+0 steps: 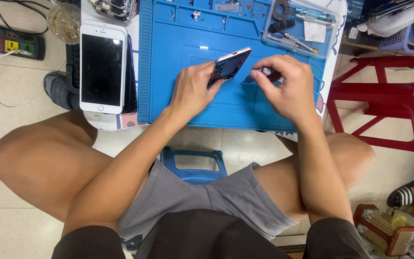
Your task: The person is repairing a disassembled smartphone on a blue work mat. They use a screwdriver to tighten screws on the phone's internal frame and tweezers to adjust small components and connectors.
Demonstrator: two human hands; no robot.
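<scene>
Left hand point(193, 91) clamped on a phone body point(229, 64), tilted up on edge above the blue mat point(168, 72), open side turned toward 4 o'clock. Right hand point(287, 86) closed around a dark tool point(263, 73), tip aimed toward 9 o'clock, just beside the phone body's lower edge. At 9 o'clock of the mat, a white phone point(102, 67) lying face up, screen dark. At 1 o'clock, a clear tray point(307, 26) of drivers on the mat's corner. Farther toward 3 o'clock, a red stool point(389, 105) on the floor. At 10 o'clock, a power strip point(10, 43).
</scene>
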